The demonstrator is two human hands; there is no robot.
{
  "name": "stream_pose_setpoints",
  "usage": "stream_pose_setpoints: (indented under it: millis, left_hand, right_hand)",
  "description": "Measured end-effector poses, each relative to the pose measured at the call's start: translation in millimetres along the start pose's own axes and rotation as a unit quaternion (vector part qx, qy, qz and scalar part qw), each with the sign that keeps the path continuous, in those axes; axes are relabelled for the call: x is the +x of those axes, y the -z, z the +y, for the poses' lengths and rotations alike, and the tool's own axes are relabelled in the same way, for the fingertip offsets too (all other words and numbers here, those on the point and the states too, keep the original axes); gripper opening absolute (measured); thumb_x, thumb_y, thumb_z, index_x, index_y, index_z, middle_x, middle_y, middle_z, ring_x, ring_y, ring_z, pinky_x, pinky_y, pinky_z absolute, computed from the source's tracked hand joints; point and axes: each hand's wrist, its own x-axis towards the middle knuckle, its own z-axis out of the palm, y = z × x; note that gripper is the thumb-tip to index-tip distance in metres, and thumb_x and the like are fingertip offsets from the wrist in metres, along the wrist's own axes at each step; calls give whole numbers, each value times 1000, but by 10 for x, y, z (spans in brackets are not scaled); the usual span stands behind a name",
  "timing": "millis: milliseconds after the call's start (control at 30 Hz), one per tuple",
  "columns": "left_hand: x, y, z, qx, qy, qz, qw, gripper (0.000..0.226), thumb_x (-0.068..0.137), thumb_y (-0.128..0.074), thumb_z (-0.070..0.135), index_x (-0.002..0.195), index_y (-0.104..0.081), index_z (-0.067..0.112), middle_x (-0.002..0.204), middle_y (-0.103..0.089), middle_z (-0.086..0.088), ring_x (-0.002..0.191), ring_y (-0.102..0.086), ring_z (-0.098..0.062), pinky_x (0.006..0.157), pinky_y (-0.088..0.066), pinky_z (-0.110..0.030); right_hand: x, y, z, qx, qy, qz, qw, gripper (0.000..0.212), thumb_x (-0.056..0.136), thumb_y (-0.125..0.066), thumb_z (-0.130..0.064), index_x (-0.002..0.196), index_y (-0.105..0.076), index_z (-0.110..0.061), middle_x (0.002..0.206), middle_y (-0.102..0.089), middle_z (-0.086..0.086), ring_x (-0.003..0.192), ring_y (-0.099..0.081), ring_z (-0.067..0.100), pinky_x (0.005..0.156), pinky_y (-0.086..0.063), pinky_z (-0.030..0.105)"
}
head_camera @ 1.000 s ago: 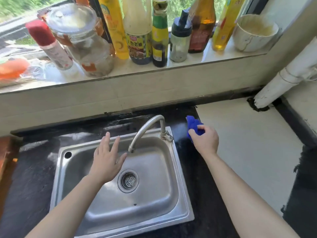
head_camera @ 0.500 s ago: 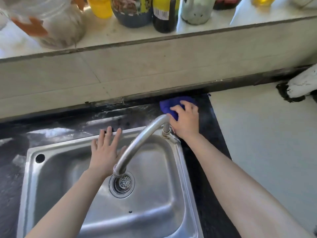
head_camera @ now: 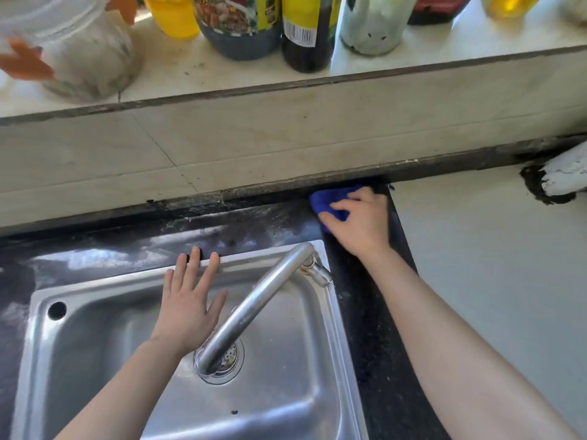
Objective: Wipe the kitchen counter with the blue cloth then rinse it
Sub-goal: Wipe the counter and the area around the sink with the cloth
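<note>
The black counter (head_camera: 222, 227) wraps round a steel sink (head_camera: 286, 408), whose curved tap (head_camera: 254, 309) reaches out over the drain (head_camera: 233, 358). The left hand (head_camera: 187, 309) is flat, fingers spread wide over the sink's back rim, holding nothing. The right hand (head_camera: 359, 223) curls its fingers round the blue cloth (head_camera: 327, 201), which lies on the counter against the wall (head_camera: 254, 147), behind the tap's base.
</note>
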Motion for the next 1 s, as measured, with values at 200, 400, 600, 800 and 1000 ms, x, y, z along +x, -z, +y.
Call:
stream_pose_setpoints:
  millis: [200,400,600,800,1000]
  left_hand:
    - [46,-155,78,-34,-3,154,988,59,96,-41,40,152,-39,21,159,-34,-15,147,-27,-41,117,-20,-55]
    - [38,-294,92,-26,-15,199,980,56,99,-42,37,153,-38,22,161,-31,-13,149,-24,-40,119,-18,-55]
    - [33,-293,14,6,-31,200,979,58,101,-39,39,156,-29,23,162,-27,-14,150,-21,-40,120,-17,-54]
    - [19,-323,55,0,-11,201,980,57,100,-40,38,154,-37,21,163,-26,-13,151,-19,-38,119,-18,-56]
    - [-5,-253,99,-33,3,134,990,65,95,-33,40,157,-29,22,166,-16,-12,153,-8,-38,121,-10,-56]
  right_hand:
    - [-40,-236,-254,91,119,-103,983,31,76,-85,-37,103,-80,-21,119,-59,0,111,-44,25,101,-37,27]
    - [75,429,704,22,38,-48,998,32,75,-87,-36,102,-80,-20,121,-65,1,116,-55,28,97,-30,17]
    - [148,-104,-136,33,207,-203,957,29,82,-83,-33,108,-79,-20,129,-59,5,116,-46,31,101,-30,23]
    - [175,-213,-423,45,280,-301,911,27,88,-77,-32,113,-77,-22,136,-58,2,113,-43,22,98,-27,19]
    - [291,476,479,-32,159,-250,954,32,81,-83,-32,112,-77,-26,132,-58,-3,120,-50,33,106,-33,31]
